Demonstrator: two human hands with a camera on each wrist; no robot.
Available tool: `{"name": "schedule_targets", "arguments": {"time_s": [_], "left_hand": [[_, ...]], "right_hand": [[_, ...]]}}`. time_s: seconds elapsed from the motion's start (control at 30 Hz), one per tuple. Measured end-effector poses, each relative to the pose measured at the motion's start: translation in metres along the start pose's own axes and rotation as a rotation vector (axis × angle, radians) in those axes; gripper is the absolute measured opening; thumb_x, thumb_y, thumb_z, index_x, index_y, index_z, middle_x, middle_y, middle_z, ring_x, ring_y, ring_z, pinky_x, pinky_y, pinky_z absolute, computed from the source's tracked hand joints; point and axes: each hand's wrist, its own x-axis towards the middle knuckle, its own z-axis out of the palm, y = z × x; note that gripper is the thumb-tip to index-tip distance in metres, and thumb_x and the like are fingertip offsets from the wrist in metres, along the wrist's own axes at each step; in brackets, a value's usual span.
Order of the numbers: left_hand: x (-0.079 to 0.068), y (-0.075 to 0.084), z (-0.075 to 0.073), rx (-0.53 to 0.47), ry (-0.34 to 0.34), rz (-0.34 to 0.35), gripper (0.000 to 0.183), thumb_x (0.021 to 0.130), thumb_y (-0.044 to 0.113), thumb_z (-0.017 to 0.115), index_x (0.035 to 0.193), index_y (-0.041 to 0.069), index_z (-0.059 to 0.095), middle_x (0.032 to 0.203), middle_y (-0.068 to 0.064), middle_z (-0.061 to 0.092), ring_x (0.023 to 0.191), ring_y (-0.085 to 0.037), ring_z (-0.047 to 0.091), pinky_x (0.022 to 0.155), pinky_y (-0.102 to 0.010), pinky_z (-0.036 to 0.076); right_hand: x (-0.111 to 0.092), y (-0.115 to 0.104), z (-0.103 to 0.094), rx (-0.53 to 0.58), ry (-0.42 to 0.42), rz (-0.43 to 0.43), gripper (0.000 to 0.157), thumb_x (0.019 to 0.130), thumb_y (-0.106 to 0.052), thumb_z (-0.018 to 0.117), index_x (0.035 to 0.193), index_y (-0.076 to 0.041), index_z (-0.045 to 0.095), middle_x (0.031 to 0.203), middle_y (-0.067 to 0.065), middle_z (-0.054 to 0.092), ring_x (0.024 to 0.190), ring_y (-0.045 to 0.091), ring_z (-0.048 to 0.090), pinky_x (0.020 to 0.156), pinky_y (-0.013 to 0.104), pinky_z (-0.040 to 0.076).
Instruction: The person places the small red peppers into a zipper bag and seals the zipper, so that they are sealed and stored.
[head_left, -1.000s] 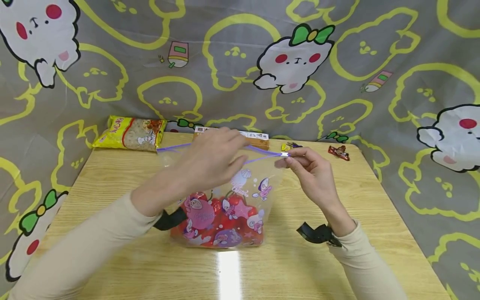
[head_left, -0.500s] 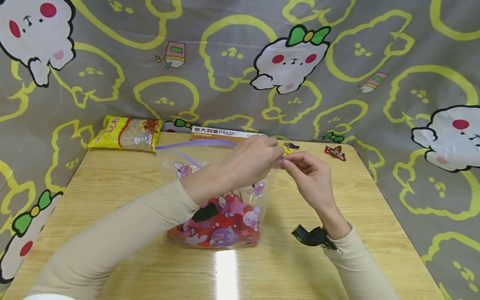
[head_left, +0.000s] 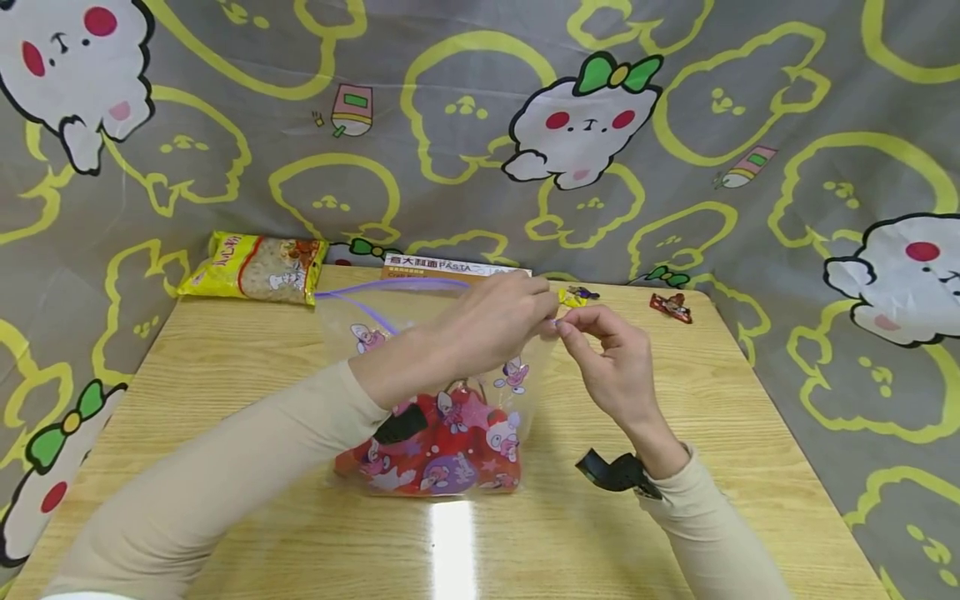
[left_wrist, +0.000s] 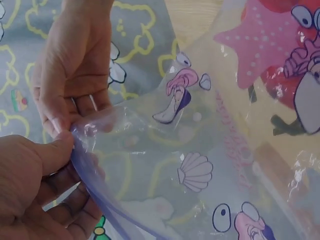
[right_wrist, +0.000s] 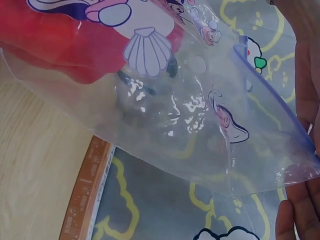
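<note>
A clear zip bag (head_left: 442, 433) with a purple zip strip (head_left: 405, 286) stands upright on the table, printed with pink sea creatures. Red contents with dark green stem-like parts show through its lower half. At the bag's upper right corner my right hand (head_left: 618, 358) pinches the end of the zip between thumb and forefinger. My left hand (head_left: 491, 321) reaches across the bag and pinches the zip close beside it; in the left wrist view its thumb (left_wrist: 55, 150) presses the purple edge. Towards the left, the two zip strips stand apart. The zip's slider is hidden by the fingers.
On the wooden table (head_left: 600, 517), a yellow food packet (head_left: 258, 267) lies at the back left. Behind the bag is a pasta box (head_left: 427, 268). Small yellow-and-purple (head_left: 577, 296) and red (head_left: 670, 307) wrapped items lie at the back right. A patterned cloth (head_left: 450, 125) hangs around the table.
My left hand has moved right across the bag's top to its right corner and pinches the zip there. My right hand has stayed at the corner, shifting slightly left.
</note>
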Motion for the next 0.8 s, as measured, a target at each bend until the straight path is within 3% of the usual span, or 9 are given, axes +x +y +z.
{"name": "schedule_targets", "arguments": {"time_s": [0.33,0.57,0.8], "left_hand": [[-0.003,-0.006,-0.008,-0.006,-0.026,-0.025,0.013,0.092,0.017,0.055,0.094,0.009,0.066,0.082,-0.001,0.058,0.073,-0.015,0.052,0.067,-0.024,0.042],[-0.007,-0.009,-0.007,0.001,0.003,0.036,0.015,0.092,0.016,0.054,0.084,0.01,0.065,0.075,0.0,0.053,0.068,-0.015,0.046,0.065,-0.026,0.038],[-0.026,-0.025,-0.021,-0.003,0.0,0.001,0.015,0.091,0.014,0.052,0.082,0.01,0.063,0.077,0.001,0.056,0.075,-0.017,0.05,0.074,-0.03,0.041]], "right_hand": [[0.001,-0.004,-0.004,0.129,-0.022,0.067,0.01,0.083,0.01,0.058,0.091,0.006,0.062,0.074,0.015,0.066,0.072,0.011,0.064,0.07,0.021,0.051],[0.003,-0.004,-0.001,0.01,-0.039,-0.006,0.005,0.085,0.0,0.061,0.087,0.0,0.066,0.068,0.006,0.065,0.067,0.011,0.062,0.067,0.02,0.048],[0.007,-0.003,-0.003,-0.047,-0.023,-0.024,0.008,0.087,-0.006,0.06,0.085,0.002,0.062,0.069,0.005,0.063,0.068,0.009,0.06,0.068,0.019,0.047]]}}
